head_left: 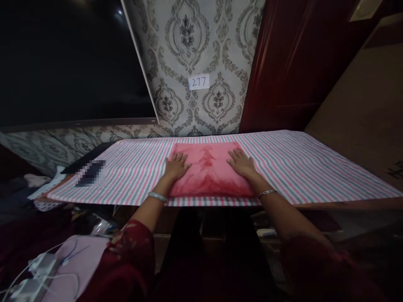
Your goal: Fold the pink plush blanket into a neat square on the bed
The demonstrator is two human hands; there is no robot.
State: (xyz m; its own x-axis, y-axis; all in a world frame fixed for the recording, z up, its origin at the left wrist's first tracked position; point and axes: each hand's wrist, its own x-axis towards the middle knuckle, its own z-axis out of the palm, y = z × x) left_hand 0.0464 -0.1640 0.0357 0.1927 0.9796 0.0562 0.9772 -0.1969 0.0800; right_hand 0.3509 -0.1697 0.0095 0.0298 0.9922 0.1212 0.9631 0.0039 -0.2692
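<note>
A pink, plush-looking rectangle of cloth, darker red along its near edge and in a streak down the middle, lies flat in front of me. It could be a folded piece or a cushion cover; I cannot tell which. My left hand rests palm down on its left edge with the fingers spread. On the opposite edge my right hand also lies flat, fingers apart. Neither hand grips anything. Beneath the pink cloth a striped tablecloth in pink, grey and white covers the table.
A pixelated dark object lies on the cloth's left part. Behind stand a large black screen, patterned wallpaper with a paper marked 277, and a dark red door. A cardboard panel borders the right; power strips sit lower left.
</note>
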